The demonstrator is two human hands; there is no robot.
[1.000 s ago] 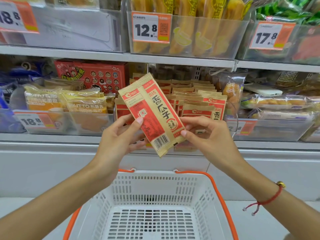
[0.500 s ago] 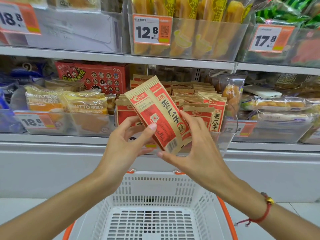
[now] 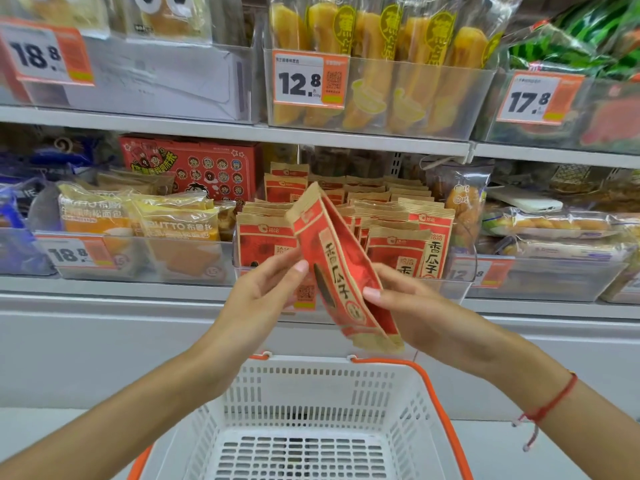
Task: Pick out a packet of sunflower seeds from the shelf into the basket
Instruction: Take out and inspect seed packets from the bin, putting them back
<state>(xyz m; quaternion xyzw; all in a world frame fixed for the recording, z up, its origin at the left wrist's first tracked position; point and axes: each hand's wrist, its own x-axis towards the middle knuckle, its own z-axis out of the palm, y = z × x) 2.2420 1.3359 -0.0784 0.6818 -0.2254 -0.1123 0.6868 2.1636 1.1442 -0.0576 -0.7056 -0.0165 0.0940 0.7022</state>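
A red and tan packet of sunflower seeds (image 3: 341, 268) is held in the air before the shelf, tilted and turned nearly edge-on, its lower end over the basket's far rim. My right hand (image 3: 412, 306) grips its lower right side, thumb on the front. My left hand (image 3: 266, 292) touches its left edge with fingertips. Behind it, several like packets (image 3: 408, 233) stand in a clear bin on the middle shelf. The white basket (image 3: 311, 379) with orange handles sits below my hands, nothing visible inside.
Yellow bread bags (image 3: 173, 220) fill the bin to the left, and a red box (image 3: 194, 168) stands behind them. Clear-wrapped pastries (image 3: 547, 223) lie at right. The upper shelf holds long yellow cake packs (image 3: 377, 64) behind price tags.
The packet has rotated from facing me to nearly edge-on and dropped a little toward the basket. My right hand shifted under its lower end; my left thumb came off its face.
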